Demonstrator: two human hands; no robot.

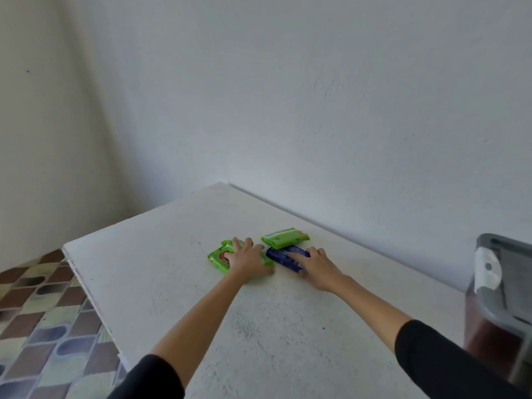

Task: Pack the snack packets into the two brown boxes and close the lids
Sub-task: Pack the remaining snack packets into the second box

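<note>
While reaching forward over the white table (172,283), both arms stretched towards three snack packets clustered near its far edge, close to the pale wall (288,96).

On top of the near green packet (218,256), the left hand (247,260): flat, palm down, fingers straight and spread apart, curled round nothing.

Along the dark blue packet (288,252), the right hand (318,267): fingers stretched out and slightly apart over its top, thumb down by its near end. Cannot tell whether tucked under it.

The dark blue packet flat on the tabletop, just right of the near green packet, touching it or very nearly so.

Just behind those two, the second green packet (285,239): flat, nearest the wall, clear of both hands as far as can be seen.

All three packets out on the bare tabletop.

At the bottom of the view, black sleeves (431,355) ending at the forearms.

At the right edge of the view, a dark brown container with a grey lid (503,298), well apart from the packets and partly cut off.

Left of the table, floor tiles (37,312) in brown, blue and pale green.
</note>
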